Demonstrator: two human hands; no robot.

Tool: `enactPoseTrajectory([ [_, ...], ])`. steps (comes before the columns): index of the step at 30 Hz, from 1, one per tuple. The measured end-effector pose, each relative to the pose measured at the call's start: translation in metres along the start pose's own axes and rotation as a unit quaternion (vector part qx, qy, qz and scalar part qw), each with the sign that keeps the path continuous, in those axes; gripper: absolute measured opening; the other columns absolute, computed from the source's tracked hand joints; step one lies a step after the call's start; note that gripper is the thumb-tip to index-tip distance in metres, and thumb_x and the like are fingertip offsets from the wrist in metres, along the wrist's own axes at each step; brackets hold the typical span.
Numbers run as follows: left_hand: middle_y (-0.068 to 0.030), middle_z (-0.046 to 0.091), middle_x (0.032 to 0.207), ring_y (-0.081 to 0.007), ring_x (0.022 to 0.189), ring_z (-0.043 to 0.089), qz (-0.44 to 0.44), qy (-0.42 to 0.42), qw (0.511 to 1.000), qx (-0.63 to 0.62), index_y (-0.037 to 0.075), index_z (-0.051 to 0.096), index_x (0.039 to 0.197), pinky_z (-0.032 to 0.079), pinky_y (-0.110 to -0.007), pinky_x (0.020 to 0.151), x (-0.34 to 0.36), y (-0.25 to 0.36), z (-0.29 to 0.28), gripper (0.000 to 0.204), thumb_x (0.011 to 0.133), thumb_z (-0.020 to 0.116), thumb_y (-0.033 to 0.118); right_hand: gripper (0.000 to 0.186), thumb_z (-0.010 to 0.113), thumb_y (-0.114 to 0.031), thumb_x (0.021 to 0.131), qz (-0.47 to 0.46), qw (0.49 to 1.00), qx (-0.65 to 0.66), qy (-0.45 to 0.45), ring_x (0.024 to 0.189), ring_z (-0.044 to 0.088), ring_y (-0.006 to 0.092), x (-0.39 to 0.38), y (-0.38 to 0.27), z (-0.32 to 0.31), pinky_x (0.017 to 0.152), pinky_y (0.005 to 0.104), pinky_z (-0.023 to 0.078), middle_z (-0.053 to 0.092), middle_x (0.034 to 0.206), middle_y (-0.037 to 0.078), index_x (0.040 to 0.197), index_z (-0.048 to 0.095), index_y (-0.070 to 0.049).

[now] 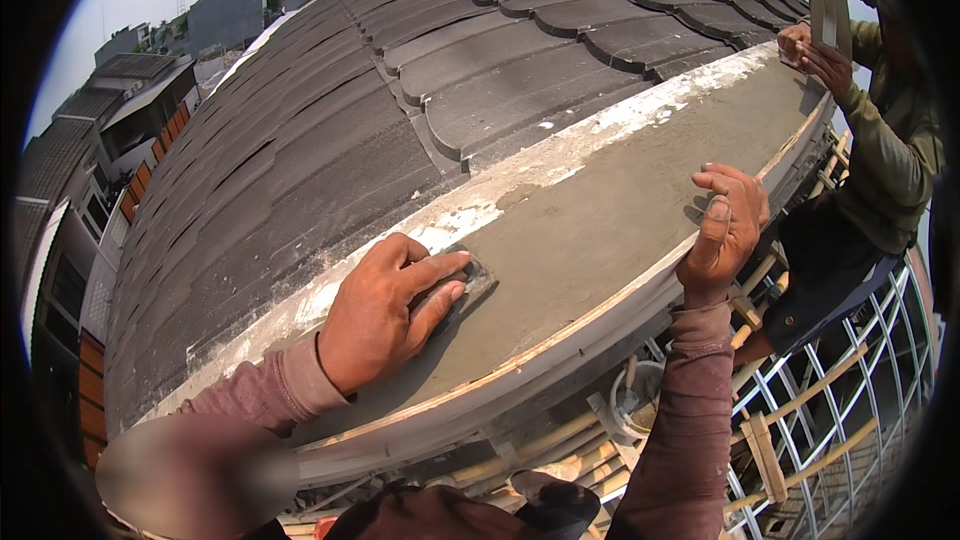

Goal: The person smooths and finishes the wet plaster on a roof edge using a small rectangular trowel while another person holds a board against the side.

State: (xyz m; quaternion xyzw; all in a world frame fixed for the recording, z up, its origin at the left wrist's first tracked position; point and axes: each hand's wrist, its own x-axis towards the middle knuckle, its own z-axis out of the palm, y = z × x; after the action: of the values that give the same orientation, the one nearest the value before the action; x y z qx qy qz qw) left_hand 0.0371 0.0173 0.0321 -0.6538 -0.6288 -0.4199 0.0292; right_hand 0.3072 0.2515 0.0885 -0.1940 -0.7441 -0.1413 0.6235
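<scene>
My left hand (pixel 385 310) is closed on a small flat trowel (pixel 480 285), its grey blade pressed against wet cement (pixel 590 210). Most of the tool is hidden under the fingers. The cement forms a smooth grey strip along the roof's lower edge. Over the strip's outer side hangs my right hand (pixel 725 225), fingers loosely bent and apart, nothing visible in it. It is close to the thin wooden edging board (pixel 560 340); whether it touches the board I cannot tell.
Dark roof tiles (pixel 300 140) rise beyond a whitish, rough band. At the far right a co-worker (pixel 890 160) holds a flat rectangular blade (pixel 828 5) over the strip's end. Below the edge are bamboo scaffolding (pixel 800 395), a metal lattice (pixel 880 340) and a bucket (pixel 640 400).
</scene>
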Motion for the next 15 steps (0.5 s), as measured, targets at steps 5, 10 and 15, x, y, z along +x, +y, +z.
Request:
enactPoseTrajectory([
  [5, -0.0117, 0.060, 0.101, -0.0252, 0.085, 0.059, 0.159, -0.024, 0.986, -0.049, 0.012, 0.077, 0.126, 0.052, -0.037, 0.078, 0.052, 0.012, 0.030, 0.029, 0.099, 0.073, 0.017, 0.043, 0.043, -0.038, 0.098, 0.002, 1.000, 0.008, -0.001, 0.106, 0.064, 0.0275, 0.002, -0.002, 0.004, 0.122, 0.0524, 0.027, 0.072, 0.107, 0.013, 0.092, 0.072, -0.006],
  [10, -0.0113, 0.056, 0.101, -0.0270, 0.086, 0.058, 0.134, -0.152, 0.978, -0.045, 0.012, 0.078, 0.122, 0.051, -0.037, 0.078, 0.009, 0.009, -0.012, 0.032, 0.091, 0.077, 0.015, 0.045, 0.044, -0.040, 0.095, 0.010, 1.000, 0.001, -0.006, 0.107, 0.063, 0.0279, -0.002, 0.004, -0.002, 0.122, 0.0526, 0.027, 0.072, 0.107, 0.013, 0.088, 0.071, -0.006],
  [15, -0.0106, 0.054, 0.099, -0.0260, 0.086, 0.057, 0.034, -0.067, 0.997, -0.009, 0.010, 0.077, 0.121, 0.050, -0.037, 0.077, 0.030, 0.002, 0.006, 0.032, 0.090, 0.077, 0.011, 0.045, 0.044, -0.041, 0.094, 0.010, 1.000, 0.025, 0.009, 0.107, 0.063, 0.0281, -0.001, 0.003, 0.003, 0.122, 0.0522, 0.027, 0.072, 0.106, 0.013, 0.086, 0.071, -0.005],
])
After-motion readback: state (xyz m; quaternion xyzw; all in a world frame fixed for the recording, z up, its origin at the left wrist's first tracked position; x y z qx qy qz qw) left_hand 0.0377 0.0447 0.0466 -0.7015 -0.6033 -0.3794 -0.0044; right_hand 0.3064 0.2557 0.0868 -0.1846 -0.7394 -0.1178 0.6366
